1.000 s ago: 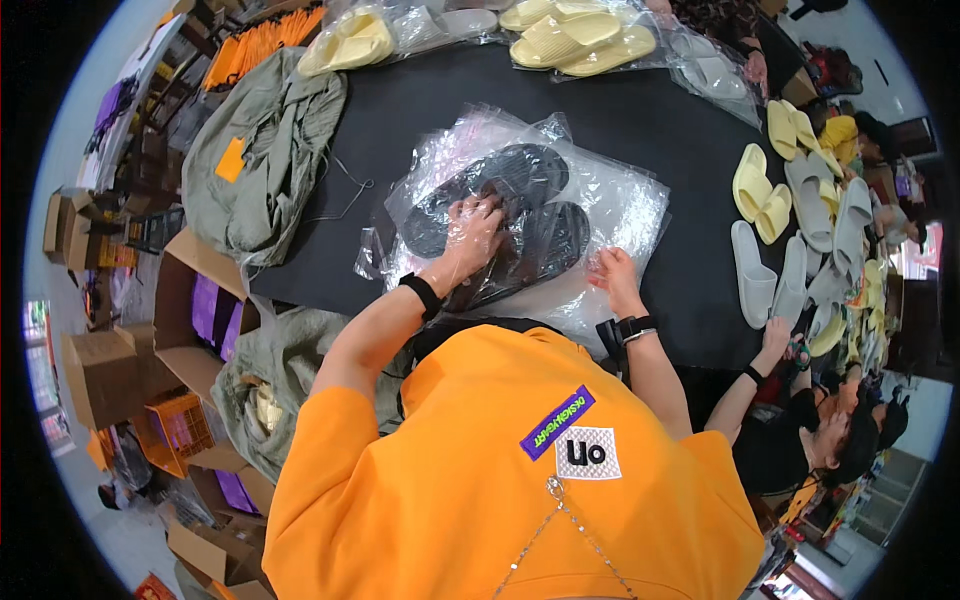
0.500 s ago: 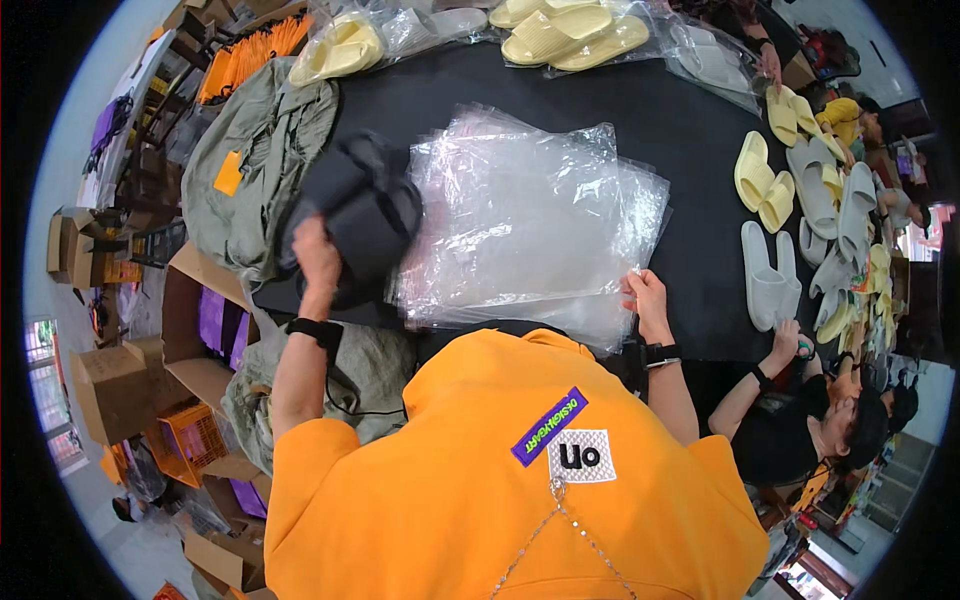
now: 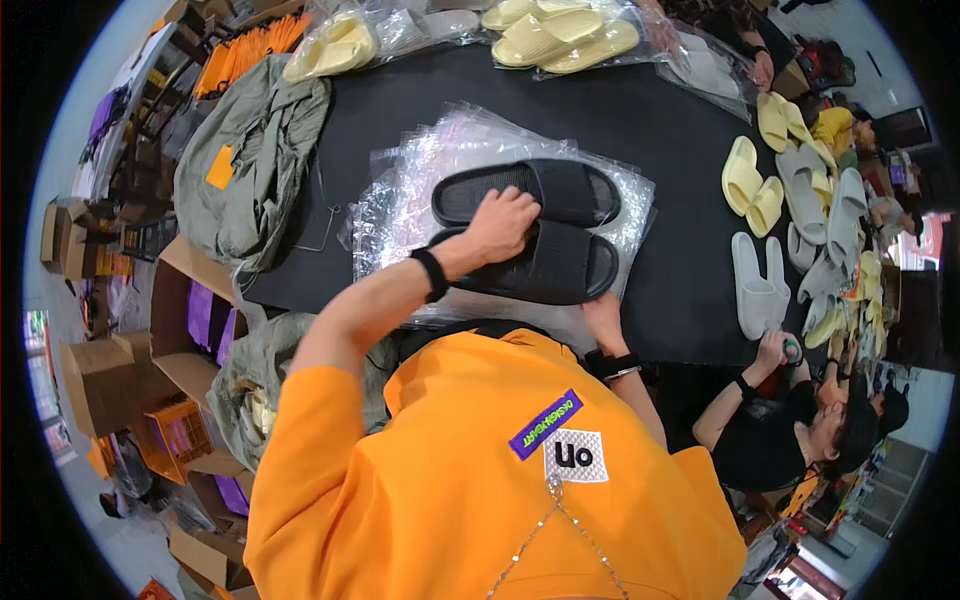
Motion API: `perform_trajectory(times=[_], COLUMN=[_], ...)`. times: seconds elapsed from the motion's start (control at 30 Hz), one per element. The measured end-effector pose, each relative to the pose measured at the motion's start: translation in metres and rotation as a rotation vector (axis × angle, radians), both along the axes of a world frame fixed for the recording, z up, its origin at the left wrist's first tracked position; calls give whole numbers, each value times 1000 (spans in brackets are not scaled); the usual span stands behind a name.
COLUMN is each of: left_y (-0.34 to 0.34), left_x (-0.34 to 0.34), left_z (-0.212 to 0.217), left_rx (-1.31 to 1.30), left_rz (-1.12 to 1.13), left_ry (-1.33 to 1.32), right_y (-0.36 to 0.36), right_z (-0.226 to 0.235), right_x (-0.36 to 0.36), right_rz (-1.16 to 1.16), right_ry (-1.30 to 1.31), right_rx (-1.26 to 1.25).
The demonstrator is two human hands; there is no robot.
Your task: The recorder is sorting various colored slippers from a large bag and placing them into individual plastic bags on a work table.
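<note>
A pair of black slide slippers lies side by side over a stack of clear plastic bags, toes to the right. My left hand reaches across from the left and grips the pair between the two slippers, fingers curled. At the lower right corner of the stack, just below the near slipper's end, my right hand pinches the edge of a bag. Its fingertips are partly hidden by the slipper. Whether the slippers lie on the top bag or partly inside it, I cannot tell.
A grey-green cloth sack lies on the black table at left. Bagged yellow slippers line the far edge. Loose grey slippers and yellow ones lie at right, near a co-worker's hand. Cardboard boxes stand at left.
My left hand has brought the black slippers from beside the sack rightward onto the bags. My right hand has shifted slightly left and down along the stack's near edge.
</note>
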State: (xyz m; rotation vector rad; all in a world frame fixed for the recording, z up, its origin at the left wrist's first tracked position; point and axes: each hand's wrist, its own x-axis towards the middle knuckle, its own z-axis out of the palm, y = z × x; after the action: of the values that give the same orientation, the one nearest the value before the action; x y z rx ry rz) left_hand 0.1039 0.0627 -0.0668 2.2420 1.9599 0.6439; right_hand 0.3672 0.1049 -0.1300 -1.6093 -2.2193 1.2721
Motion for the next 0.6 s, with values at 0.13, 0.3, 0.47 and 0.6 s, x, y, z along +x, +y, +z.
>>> perform_trajectory(times=[0.13, 0.3, 0.47, 0.6], left_y=[27, 38, 12, -29], left_x=[0, -80, -136, -96], left_z=[-48, -48, 21, 65], left_rx=[-3, 80, 395, 219], left_rz=[219, 626, 498, 286], left_ry=[47, 232, 272, 124], right_y=[-12, -13, -8, 9], right_z=[12, 9, 52, 35], right_x=[3, 9, -8, -23], right_rz=[-34, -46, 12, 29], right_ry=[-5, -140, -311, -143], right_rx=[-2, -15, 16, 98])
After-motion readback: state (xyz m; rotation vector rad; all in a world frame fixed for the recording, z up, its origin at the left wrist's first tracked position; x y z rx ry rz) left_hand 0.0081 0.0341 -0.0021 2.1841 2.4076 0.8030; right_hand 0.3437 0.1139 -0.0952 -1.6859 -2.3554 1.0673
